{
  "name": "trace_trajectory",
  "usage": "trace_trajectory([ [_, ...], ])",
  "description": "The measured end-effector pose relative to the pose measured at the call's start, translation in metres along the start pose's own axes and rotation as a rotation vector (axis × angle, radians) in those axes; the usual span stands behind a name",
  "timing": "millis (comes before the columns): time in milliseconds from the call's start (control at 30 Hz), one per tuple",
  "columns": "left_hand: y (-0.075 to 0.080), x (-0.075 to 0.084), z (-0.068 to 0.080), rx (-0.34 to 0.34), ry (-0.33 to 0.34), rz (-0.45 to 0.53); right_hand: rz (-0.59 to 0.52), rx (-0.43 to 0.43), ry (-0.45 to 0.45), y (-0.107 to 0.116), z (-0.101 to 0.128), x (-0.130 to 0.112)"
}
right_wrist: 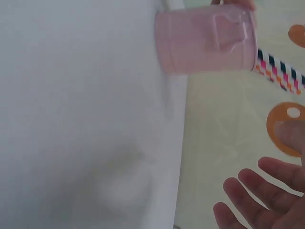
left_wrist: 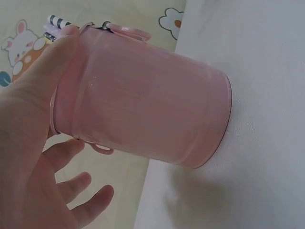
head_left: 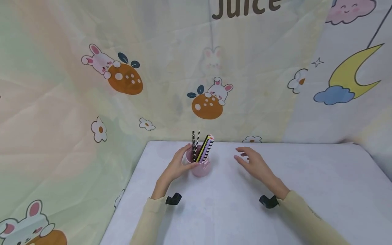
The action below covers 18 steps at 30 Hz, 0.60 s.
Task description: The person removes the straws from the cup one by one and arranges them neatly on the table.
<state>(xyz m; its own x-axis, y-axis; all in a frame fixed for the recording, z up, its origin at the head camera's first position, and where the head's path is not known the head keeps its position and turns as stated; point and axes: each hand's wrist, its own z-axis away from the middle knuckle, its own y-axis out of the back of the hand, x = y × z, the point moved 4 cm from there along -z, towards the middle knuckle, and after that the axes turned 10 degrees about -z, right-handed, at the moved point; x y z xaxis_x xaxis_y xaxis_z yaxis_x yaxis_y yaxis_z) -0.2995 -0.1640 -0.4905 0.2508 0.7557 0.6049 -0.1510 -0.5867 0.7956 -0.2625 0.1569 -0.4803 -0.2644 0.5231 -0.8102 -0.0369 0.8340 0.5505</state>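
Note:
A pink cup (head_left: pixel 201 169) stands near the far edge of the white table (head_left: pixel 306 177). It holds several patterned paper straws (head_left: pixel 202 145). My left hand (head_left: pixel 180 165) holds the cup near its rim, thumb on the near side and fingers round the far side. In the left wrist view the thumb lies on the pink cup (left_wrist: pixel 143 105) by the rim, the straws (left_wrist: pixel 57 21) poke out beyond it, and the left hand (left_wrist: pixel 33 143) has three fingers loose below. My right hand (head_left: pixel 251 161) hovers open to the right of the cup, holding nothing. The right wrist view shows the right hand (right_wrist: pixel 257 195) spread, with the cup (right_wrist: pixel 205 43) and straws (right_wrist: pixel 281 71) beyond it.
A cartoon-printed cloth backdrop (head_left: pixel 122 102) hangs behind and to the left of the table, right at its far edge. Black wrist mounts (head_left: pixel 268 201) sit on both sleeves. The table's left edge (head_left: pixel 128 190) runs close to my left forearm.

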Motion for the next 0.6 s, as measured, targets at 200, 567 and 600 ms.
trace_trajectory([
  [200, 0.0, -0.002, 0.0, -0.005, 0.016, 0.02, -0.124, 0.003, -0.076, -0.021, -0.012, -0.018],
  [567, -0.001, 0.0, 0.0, -0.002, 0.012, 0.039, -0.26, 0.018, -0.107, -0.052, -0.026, -0.042],
  [600, -0.001, 0.0, 0.0, 0.0, 0.01, 0.04, -0.265, 0.017, -0.108, -0.055, -0.027, -0.043],
])
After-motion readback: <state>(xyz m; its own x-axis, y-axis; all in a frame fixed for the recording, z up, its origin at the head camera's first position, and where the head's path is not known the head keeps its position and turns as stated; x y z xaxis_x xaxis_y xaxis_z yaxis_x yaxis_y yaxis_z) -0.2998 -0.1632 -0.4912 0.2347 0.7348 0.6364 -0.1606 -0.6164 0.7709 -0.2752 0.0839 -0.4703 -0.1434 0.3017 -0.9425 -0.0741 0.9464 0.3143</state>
